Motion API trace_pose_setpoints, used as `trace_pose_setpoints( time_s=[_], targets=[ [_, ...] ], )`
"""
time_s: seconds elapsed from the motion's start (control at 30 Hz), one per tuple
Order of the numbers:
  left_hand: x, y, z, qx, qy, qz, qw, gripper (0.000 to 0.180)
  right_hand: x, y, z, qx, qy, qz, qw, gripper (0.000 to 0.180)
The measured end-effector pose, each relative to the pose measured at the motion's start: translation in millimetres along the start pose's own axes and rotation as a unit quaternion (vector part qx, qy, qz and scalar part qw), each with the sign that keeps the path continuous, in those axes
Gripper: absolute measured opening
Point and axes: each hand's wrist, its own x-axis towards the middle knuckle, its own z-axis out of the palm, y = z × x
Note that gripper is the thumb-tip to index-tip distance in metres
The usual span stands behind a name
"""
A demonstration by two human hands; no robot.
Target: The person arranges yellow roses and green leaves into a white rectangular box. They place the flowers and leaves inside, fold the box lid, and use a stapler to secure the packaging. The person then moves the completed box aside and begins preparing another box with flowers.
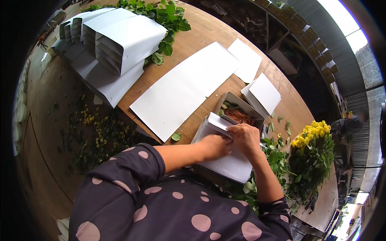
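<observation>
A white corrugated cardboard sheet [231,166], folded over at its far end, lies close in front of my body. My right hand [246,138] is closed at the folded part, thumb and fingers pinching its edge. My left hand [217,147] is on the same sheet, just left of the right one; motion smears it and its fingers are hidden. Right behind the hands stands an open box [230,97] with a bundle of reddish-brown rubber bands [238,115] and some leaves inside.
A long white sheet [185,88] and smaller white cards [263,93] lie on the wooden table [281,86]. Folded white cartons [124,36] are stacked far left beside leafy greens [171,18]. Yellow roses [311,134] in a bunch stand at right. Fallen flowers and leaves litter the floor [96,132].
</observation>
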Motion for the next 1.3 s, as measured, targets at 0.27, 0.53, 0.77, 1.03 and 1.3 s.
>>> trace_pose_setpoints(
  time_s=[0.27, 0.53, 0.77, 1.03, 1.3],
  targets=[
    [-0.8, -3.3, 17.5, 0.154, 0.222, 0.239, 0.933, 0.024, 2.4, -0.1, -16.6, 0.015, -0.223, -0.017, 0.975, 0.049],
    [-22.6, 31.0, -3.0, -0.035, 0.024, 0.087, 0.995, 0.076, -24.3, 16.9, -3.0, 0.237, -0.189, 0.078, 0.950, 0.068],
    [-27.6, 31.6, -5.7, -0.016, 0.021, 0.044, 0.999, 0.073, -7.3, 54.8, -11.6, 0.506, -0.083, 0.259, 0.818, 0.023],
    [-23.7, 37.4, -9.9, -0.012, 0.042, 0.061, 0.997, 0.072, -65.2, 243.7, 92.0, -0.080, -0.227, 0.508, 0.827, 0.086],
    [-21.8, 37.3, -3.9, -0.013, 0.045, 0.062, 0.997, 0.073, -100.1, 231.3, -25.6, 0.541, 0.204, 0.341, 0.741, 0.046]
  ],
)
